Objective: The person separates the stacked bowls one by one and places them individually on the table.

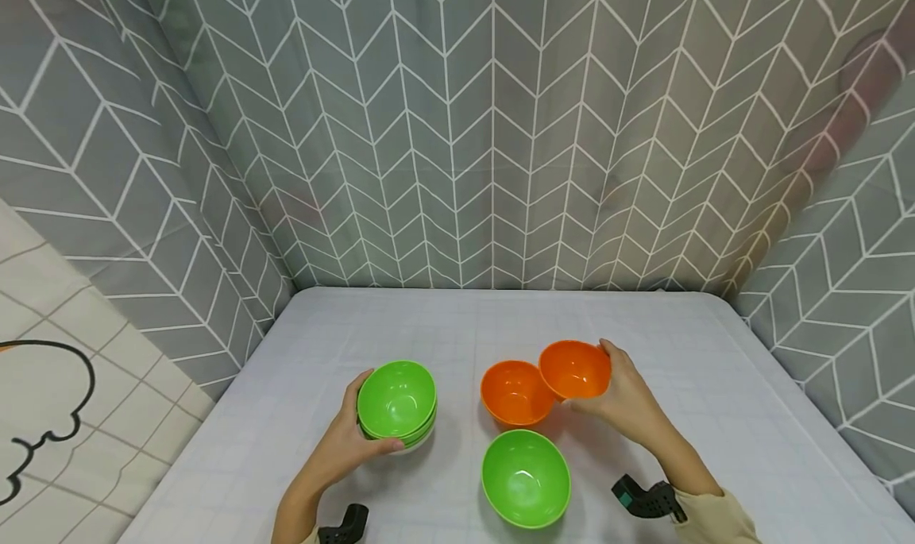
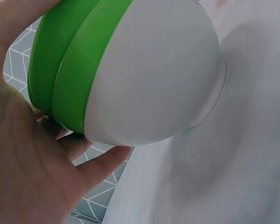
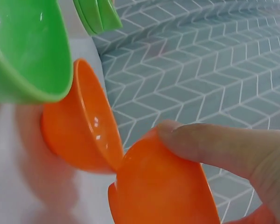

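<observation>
My left hand point(image 1: 357, 433) grips a stack of green bowls point(image 1: 397, 401), thumb and fingers round its side. Seen from the left wrist, a white bowl point(image 2: 154, 70) forms the underside of that stack, tilted over the cloth. On the right, my right hand point(image 1: 622, 401) pinches an orange bowl point(image 1: 575, 369) by its side, thumb near the camera side and fingers at the far edge. The held bowl overlaps the rim of a second orange bowl point(image 1: 515, 393), which stands on the table. Nearer to me a single green bowl point(image 1: 526, 479) stands upright.
A white cloth covers the table point(image 1: 457, 322). Behind it and at the sides hang grey curtains point(image 1: 493, 131) with white zigzag lines. Pale tiled flooring point(image 1: 107, 401) shows at the left.
</observation>
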The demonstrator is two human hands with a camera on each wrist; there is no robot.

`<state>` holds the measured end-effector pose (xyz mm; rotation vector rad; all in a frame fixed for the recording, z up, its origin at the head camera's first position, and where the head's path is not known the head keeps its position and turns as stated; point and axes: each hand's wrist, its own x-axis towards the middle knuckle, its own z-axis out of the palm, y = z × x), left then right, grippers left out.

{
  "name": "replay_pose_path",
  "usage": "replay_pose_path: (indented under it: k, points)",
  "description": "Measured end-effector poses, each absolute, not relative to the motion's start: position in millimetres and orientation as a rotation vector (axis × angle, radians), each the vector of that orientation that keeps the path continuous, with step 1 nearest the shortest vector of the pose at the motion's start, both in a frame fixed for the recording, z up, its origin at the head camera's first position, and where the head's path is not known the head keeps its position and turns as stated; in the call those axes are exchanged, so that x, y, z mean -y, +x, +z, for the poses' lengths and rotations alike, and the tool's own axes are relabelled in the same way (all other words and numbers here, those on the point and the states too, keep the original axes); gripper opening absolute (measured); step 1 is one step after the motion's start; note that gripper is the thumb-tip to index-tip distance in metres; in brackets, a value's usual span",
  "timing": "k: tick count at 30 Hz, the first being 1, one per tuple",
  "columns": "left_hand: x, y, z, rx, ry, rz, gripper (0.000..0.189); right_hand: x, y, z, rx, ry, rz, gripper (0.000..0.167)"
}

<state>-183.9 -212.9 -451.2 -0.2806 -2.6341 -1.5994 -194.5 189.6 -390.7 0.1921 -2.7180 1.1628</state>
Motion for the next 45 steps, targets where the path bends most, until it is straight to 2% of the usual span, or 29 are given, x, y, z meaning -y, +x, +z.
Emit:
replay_pose_path:
  k: [7,18,33,45]
  points:
    - [213,-184,-450,2.639,-0.263,-1.603,0.114,-203,-193,-406,2.723,0.119,1.155,0.108]
    - [213,-184,-451,2.630,-0.266,-1.615,0.115,-211,-195,-436,2.733,0.077,1.145,0.113]
    - [211,-183,-451,2.634,-0.255,-1.604,0.116,-206,-197,-443,2.680,0.118,1.103,0.112]
    - [212,-183,-450,2.627,-0.273,-1.610,0.114,-206,-197,-446,2.694,0.113,1.117,0.121]
